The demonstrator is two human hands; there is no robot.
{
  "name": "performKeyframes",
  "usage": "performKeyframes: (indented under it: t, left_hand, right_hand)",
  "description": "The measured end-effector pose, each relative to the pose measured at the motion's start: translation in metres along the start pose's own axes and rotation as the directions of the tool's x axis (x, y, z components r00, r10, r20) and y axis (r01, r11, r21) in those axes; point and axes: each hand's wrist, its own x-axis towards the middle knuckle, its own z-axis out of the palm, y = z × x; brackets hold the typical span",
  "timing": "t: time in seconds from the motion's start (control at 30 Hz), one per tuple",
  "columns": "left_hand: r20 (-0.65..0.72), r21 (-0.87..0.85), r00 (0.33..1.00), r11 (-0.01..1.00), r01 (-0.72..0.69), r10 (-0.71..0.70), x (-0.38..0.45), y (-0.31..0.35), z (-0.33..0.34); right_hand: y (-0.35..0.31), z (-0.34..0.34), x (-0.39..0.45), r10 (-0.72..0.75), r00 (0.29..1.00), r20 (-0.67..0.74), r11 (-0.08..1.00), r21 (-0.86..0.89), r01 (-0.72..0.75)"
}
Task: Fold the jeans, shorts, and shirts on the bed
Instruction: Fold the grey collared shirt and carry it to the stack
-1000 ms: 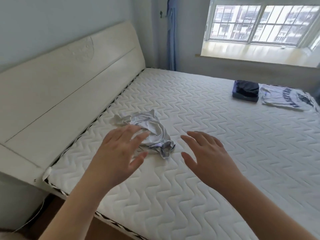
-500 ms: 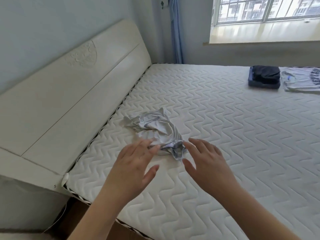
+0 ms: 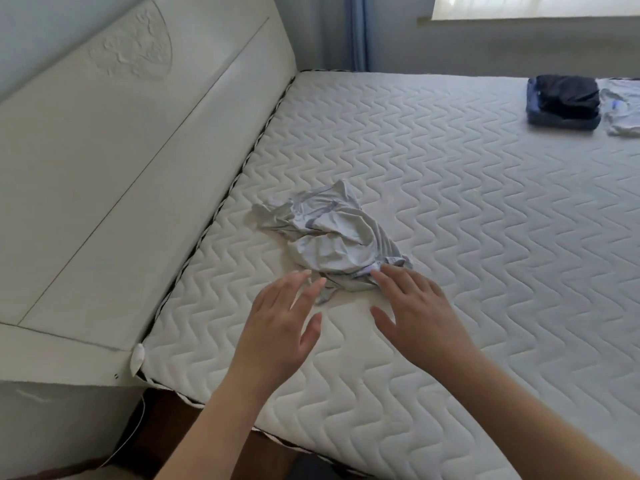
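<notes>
From the head view, three lots of clothing lie on the bed (image 3: 450,202): one crumpled pale shirt (image 3: 332,237) near the headboard (image 3: 138,168), one folded dark stack (image 3: 562,105) at the far side, and one flat white shirt (image 3: 621,112) just beside it (cut off by the frame edge). Two hands reach in, both with fingers spread and gripping nothing: the left hand (image 3: 280,327) hovers just short of the crumpled shirt, while the right hand (image 3: 415,313) has its fingertips (image 3: 379,273) touching the shirt's near edge. Nothing lies between hands and shirt.
</notes>
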Motion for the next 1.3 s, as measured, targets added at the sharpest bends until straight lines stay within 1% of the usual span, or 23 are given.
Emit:
performKeyframes:
  t: [0.1,0.17,0.23,0.3,0.4,0.5,0.6,0.73,0.83,1.0,1.17,1.3]
  left_hand:
    - [0.059,-0.029,0.998,0.999,-0.029,0.031,0.007,-0.055,0.015]
    - [0.109,-0.076,0.994,0.997,-0.008,0.017,0.015,-0.083,0.026]
    - [0.14,-0.113,0.99,0.994,0.001,0.015,0.031,-0.102,0.039]
    - [0.179,-0.154,0.983,0.988,-0.018,0.046,0.052,-0.113,0.052]
    - [0.184,-0.214,0.982,0.977,-0.009,0.049,0.083,-0.122,0.071]
    - [0.218,-0.219,0.973,0.975,-0.023,0.072,0.105,-0.126,0.095]
    - [0.286,-0.214,0.953,0.976,-0.034,0.096,0.117,-0.132,0.13]
    - [0.368,-0.174,0.927,0.985,-0.003,0.067,0.131,-0.142,0.184]
    - [0.419,-0.152,0.906,0.988,0.016,0.05,0.138,-0.145,0.223]
    - [0.482,-0.106,0.875,0.994,0.0,0.051,0.151,-0.153,0.291]
    - [0.577,-0.025,0.816,0.999,-0.031,0.039,0.16,-0.162,0.353]
    - [0.648,0.05,0.761,0.997,-0.063,0.016,0.169,-0.168,0.391]
  right_hand:
    - [-0.024,0.022,0.026,0.075,0.997,0.03,0.997,-0.006,-0.075]
    - [-0.036,0.033,0.037,0.12,0.991,0.061,0.993,-0.017,-0.12]
    - [-0.039,0.043,0.044,0.168,0.982,0.087,0.986,-0.033,-0.166]
    - [-0.035,0.052,0.049,0.228,0.968,0.108,0.973,-0.044,-0.225]
    - [-0.023,0.06,0.056,0.301,0.945,0.126,0.954,-0.052,-0.297]
    - [-0.004,0.07,0.069,0.367,0.919,0.143,0.93,-0.056,-0.363]
    - [0.021,0.087,0.08,0.41,0.898,0.162,0.912,-0.064,-0.405]
    - [0.059,0.13,0.106,0.483,0.851,0.204,0.875,-0.092,-0.475]
    - [0.084,0.169,0.129,0.486,0.832,0.266,0.872,-0.079,-0.484]
    - [0.119,0.237,0.169,0.445,0.811,0.38,0.879,-0.014,-0.476]
    - [0.139,0.292,0.199,0.401,0.737,0.544,0.876,0.006,-0.482]
    - [0.151,0.321,0.211,0.366,0.734,0.573,0.901,-0.022,-0.432]
